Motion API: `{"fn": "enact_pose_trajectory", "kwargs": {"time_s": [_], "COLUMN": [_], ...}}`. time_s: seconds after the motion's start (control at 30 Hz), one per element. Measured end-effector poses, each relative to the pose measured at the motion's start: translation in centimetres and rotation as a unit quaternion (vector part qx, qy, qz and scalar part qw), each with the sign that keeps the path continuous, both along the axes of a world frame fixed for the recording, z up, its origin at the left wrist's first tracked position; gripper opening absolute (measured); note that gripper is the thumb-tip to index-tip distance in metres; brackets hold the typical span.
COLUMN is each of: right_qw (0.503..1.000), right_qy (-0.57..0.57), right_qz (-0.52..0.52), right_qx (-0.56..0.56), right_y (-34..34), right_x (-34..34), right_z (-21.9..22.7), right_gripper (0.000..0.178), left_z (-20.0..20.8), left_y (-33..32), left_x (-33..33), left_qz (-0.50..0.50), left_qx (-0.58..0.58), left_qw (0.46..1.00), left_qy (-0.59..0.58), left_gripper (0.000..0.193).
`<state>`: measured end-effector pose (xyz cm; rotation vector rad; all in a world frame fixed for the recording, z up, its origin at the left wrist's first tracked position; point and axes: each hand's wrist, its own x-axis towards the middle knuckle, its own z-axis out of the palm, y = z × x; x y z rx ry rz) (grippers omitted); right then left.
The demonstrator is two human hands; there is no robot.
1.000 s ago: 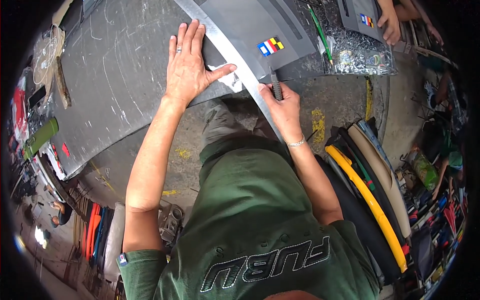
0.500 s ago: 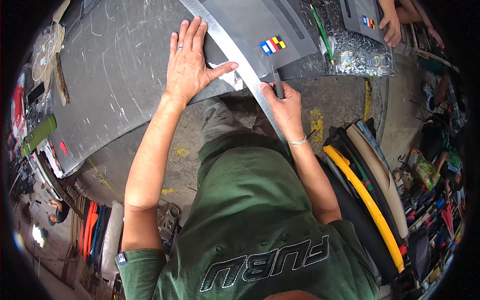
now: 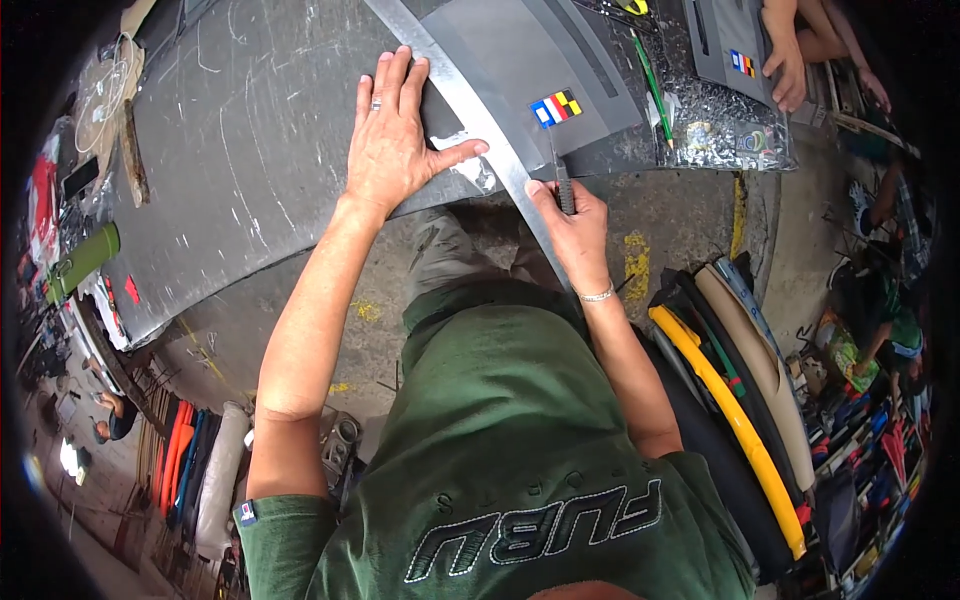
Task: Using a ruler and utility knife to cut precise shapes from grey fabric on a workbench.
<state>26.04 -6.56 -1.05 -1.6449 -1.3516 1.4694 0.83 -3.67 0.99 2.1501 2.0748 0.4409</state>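
Your left hand (image 3: 388, 160) lies spread on the scratched black desk (image 3: 270, 130), its grip open, thumb tip on the long silvery metal straightedge (image 3: 460, 95) that slants along the smooth grey sheet panel (image 3: 490, 55) and past the near edge. Your right hand (image 3: 575, 235) has its grip closed around the slim dark-handled utility knife (image 3: 566, 196), blade over the panel's corner. That straightedge looks stiff, light and slippery: wide pressure along its middle suits it. The panel seems thin and pliable; the knife wants holding by its handle. Labels now: a colourful flag patch (image 3: 556, 108) on the panel, big outlined lettering across your green shirt (image 3: 500, 400).
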Motion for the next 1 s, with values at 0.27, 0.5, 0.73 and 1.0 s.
{"fn": "enact_pose_trajectory", "kwargs": {"time_s": [0.27,0.5,0.73,1.0], "right_qw": [1.0,1.0,1.0,1.0], "right_qy": [0.003,0.01,0.006,0.019], "right_qz": [-0.011,-0.014,-0.008,-0.012], "right_qx": [0.004,0.006,0.012,0.016], "right_y": [-0.1,0.0,0.1,0.0], "right_x": [-0.1,-0.2,-0.2,-0.2], "right_z": [0.1,0.6,0.6,0.4], "right_gripper": [0.025,0.023,0.024,0.025], "left_z": [0.1,0.2,0.0,0.0], "left_y": [-0.1,0.0,0.0,0.0], "left_x": [0.0,0.1,0.0,0.1], "left_qz": [0.003,0.004,0.005,0.007], "left_qx": [-0.008,-0.009,-0.004,-0.006], "left_qw": [1.0,1.0,1.0,1.0], "left_qy": [-0.011,-0.005,-0.006,-0.009], "left_gripper": [0.119,0.119,0.119,0.119]}}
